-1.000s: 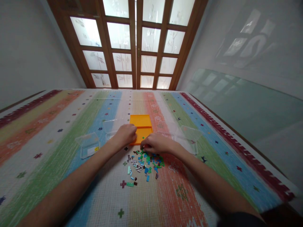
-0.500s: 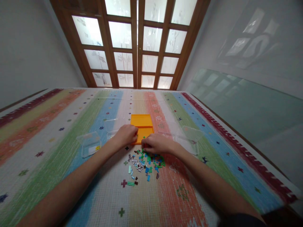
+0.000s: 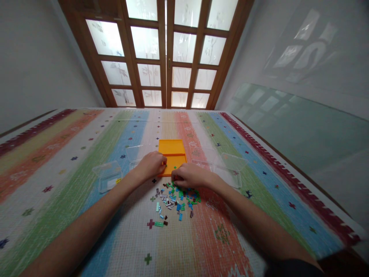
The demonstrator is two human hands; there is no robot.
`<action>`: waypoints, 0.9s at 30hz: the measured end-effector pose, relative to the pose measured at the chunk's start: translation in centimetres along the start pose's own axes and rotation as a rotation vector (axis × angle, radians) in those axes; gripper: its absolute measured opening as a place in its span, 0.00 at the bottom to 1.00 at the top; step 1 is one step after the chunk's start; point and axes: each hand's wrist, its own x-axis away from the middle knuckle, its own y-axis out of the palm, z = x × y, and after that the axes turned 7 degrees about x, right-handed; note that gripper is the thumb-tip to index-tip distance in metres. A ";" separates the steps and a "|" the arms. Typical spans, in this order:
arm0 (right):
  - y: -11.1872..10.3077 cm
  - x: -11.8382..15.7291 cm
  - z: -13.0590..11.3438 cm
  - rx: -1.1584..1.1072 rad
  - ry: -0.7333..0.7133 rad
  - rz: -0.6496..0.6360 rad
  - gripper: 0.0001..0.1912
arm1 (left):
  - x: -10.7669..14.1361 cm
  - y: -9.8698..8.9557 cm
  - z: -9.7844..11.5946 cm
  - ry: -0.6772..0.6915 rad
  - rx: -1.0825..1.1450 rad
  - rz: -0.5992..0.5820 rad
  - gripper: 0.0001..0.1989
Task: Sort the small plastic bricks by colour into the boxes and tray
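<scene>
An orange two-part box (image 3: 172, 146) lies open, flat on the table. My left hand (image 3: 152, 165) is at the left edge of its near half, fingers pinched together; whatever they hold is too small to make out. At the near right corner of the box, my right hand (image 3: 192, 176) hovers low with curled fingers over the far edge of a heap of small toy bricks (image 3: 179, 207). Green, blue, grey, brown and pale bricks are scattered in it. One tiny green piece (image 3: 175, 167) shows in the near half of the box.
A clear lidded box (image 3: 107, 184) with yellow pieces (image 3: 118, 180) stands open at the left. Another clear open box (image 3: 235, 179) is at the right. More clear plastic stands behind my left wrist. A striped cloth (image 3: 138, 246) covers the table.
My left hand has shifted very slightly at the box's left edge. The right hand stays almost in place over the heap. The view has drifted a little.
</scene>
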 end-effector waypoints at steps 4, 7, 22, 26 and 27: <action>0.0 0.1 -0.3 0.031 0.004 0.008 0.10 | 0.1 -0.1 0.0 0.031 0.016 -0.003 0.13; 0.2 0.1 -0.4 0.064 0.014 -0.004 0.11 | 0.2 -0.1 0.0 0.054 0.029 -0.008 0.13; -0.7 0.4 -0.3 0.056 0.041 0.026 0.10 | 0.3 -0.3 -0.1 0.073 0.080 0.051 0.08; -1.2 0.6 -0.1 0.006 0.051 0.059 0.11 | 0.5 -0.2 -0.2 0.083 0.100 0.056 0.10; -1.3 0.7 0.0 -0.014 0.051 0.067 0.11 | 0.5 -0.1 -0.2 0.084 0.104 0.058 0.09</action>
